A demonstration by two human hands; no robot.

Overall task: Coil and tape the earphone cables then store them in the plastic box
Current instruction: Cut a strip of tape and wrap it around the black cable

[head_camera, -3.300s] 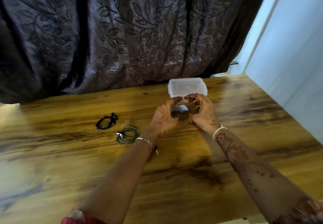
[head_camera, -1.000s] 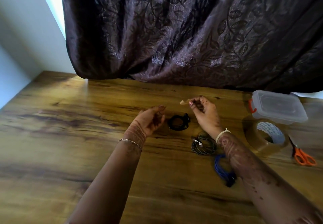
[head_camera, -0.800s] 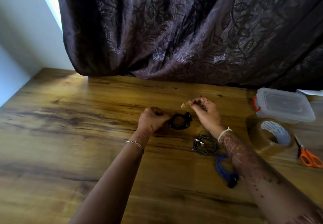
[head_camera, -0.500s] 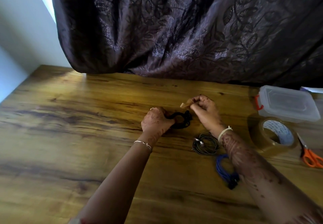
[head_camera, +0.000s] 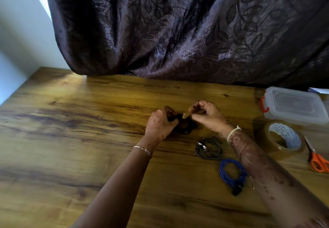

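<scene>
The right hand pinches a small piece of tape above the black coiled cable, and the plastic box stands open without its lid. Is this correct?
Not quite: in the head view the plastic box is closed, with its lid on. The rest holds: the right hand pinches a small piece of tape above the black coiled cable.

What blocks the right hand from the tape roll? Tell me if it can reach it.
Probably yes: the tape roll lies on the table just right of the right hand, nothing between. Its fingers pinch a tape strip, though, so that goes on the black cable first.
</scene>
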